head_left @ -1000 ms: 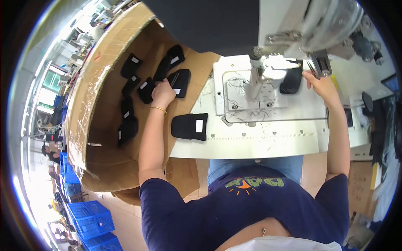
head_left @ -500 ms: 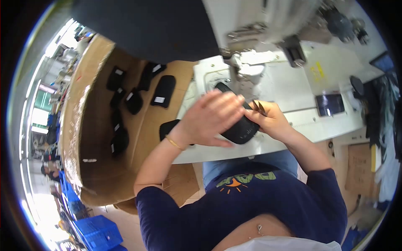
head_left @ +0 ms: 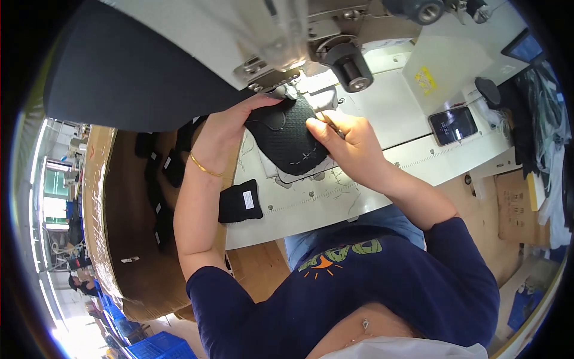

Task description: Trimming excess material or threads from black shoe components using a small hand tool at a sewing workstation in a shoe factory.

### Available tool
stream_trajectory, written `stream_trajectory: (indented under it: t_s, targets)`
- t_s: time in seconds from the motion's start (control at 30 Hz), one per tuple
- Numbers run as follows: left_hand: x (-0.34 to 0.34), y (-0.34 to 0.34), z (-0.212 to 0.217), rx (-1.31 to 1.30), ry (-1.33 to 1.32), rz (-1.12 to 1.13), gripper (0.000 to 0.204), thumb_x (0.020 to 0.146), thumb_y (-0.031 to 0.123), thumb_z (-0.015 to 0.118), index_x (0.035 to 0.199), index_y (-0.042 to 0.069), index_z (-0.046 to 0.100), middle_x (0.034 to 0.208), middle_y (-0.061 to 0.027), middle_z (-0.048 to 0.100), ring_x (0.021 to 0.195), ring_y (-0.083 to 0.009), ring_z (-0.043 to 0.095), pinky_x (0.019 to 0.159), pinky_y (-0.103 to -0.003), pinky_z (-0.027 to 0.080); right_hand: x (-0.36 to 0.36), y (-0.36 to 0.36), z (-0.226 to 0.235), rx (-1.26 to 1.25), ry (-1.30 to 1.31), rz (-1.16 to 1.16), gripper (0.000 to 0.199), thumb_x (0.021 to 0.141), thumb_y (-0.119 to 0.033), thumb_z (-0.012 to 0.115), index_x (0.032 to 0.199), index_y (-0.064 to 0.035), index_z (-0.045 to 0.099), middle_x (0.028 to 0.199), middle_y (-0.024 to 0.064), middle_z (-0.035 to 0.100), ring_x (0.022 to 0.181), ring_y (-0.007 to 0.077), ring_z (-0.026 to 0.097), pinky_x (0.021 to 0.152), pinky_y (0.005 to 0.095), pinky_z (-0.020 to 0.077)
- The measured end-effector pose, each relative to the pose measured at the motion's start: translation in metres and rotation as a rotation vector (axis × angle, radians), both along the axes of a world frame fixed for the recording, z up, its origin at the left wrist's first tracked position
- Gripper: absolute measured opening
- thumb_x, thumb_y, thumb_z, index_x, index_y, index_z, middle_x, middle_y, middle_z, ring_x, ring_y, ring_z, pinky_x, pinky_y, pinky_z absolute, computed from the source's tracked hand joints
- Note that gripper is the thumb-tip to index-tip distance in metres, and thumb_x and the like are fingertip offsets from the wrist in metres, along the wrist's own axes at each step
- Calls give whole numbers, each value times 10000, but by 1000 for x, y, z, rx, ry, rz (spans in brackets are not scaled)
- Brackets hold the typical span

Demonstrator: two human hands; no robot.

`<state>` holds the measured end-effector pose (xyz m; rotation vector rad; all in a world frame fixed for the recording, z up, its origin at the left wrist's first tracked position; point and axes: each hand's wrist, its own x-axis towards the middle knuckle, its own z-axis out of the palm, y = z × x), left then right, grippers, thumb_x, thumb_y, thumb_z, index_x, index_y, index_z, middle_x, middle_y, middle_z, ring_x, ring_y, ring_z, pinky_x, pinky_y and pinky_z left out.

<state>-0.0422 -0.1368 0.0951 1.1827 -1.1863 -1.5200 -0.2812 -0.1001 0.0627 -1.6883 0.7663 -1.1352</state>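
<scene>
A black textured fabric piece (head_left: 288, 136) with rounded corners lies under the sewing machine head (head_left: 281, 69). Pale stitch marks show near its near edge, and a loose thread curls on top. My left hand (head_left: 242, 116) grips its far left edge, its fingers partly hidden. At the right edge my right hand (head_left: 353, 143) pinches the piece with the thumb on top. A slim dark metal tool, perhaps tweezers or snips (head_left: 332, 124), is tucked in that hand. Left of the piece, a second black fabric piece (head_left: 236, 202) with a white label rests on the table.
A large cardboard box (head_left: 113, 251) on the left holds several black labelled pieces. Dark sheet material (head_left: 143, 72) hangs above it. On the white table (head_left: 353, 191) are scattered threads and a printed ruler; a phone (head_left: 453, 125) lies at the right. Blue crates (head_left: 158, 347) stand lower left.
The fabric piece has moved left and farther in, under the machine head. My left hand has gone from across its top to its far left edge. My view has shifted too.
</scene>
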Motion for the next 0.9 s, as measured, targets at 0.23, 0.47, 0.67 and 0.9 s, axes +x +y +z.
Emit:
stream_trajectory:
  t_s: [0.23, 0.47, 0.67, 0.9]
  targets:
    - [29, -24, -8, 50, -254, -141, 263, 875, 103, 630, 1121, 21, 672, 1126, -59, 674, 1056, -128, 607, 953, -280, 444, 2, 16, -8, -147, 101, -9, 294, 965, -177, 599, 728, -5, 563, 524, 37, 548, 459, 82, 489, 464, 264, 393]
    - [-11, 37, -31, -1291, -800, 586, 442, 962, 360, 545, 1048, -58, 663, 1039, -129, 661, 916, -246, 617, 824, -327, 479, 6, 19, -5, -60, 8, 39, 293, 971, -127, 537, 702, -12, 545, 518, 28, 546, 468, 65, 485, 457, 252, 372]
    - [-21, 55, -42, -1798, -1338, 250, 370, 783, 142, 678, 1136, 32, 694, 1125, -87, 660, 911, -202, 601, 692, -328, 504, 1, 23, 2, 27, -42, 51, 292, 967, -172, 564, 723, -13, 540, 518, 68, 547, 450, 157, 550, 465, 306, 418]
    - [-26, 45, -47, -1761, -1289, 387, 423, 710, -2, 679, 1126, 65, 709, 1136, -50, 681, 895, -182, 585, 731, -286, 478, 6, 9, 5, 28, -25, 31, 325, 977, -195, 531, 706, -17, 552, 528, 35, 549, 483, 110, 515, 485, 274, 400]
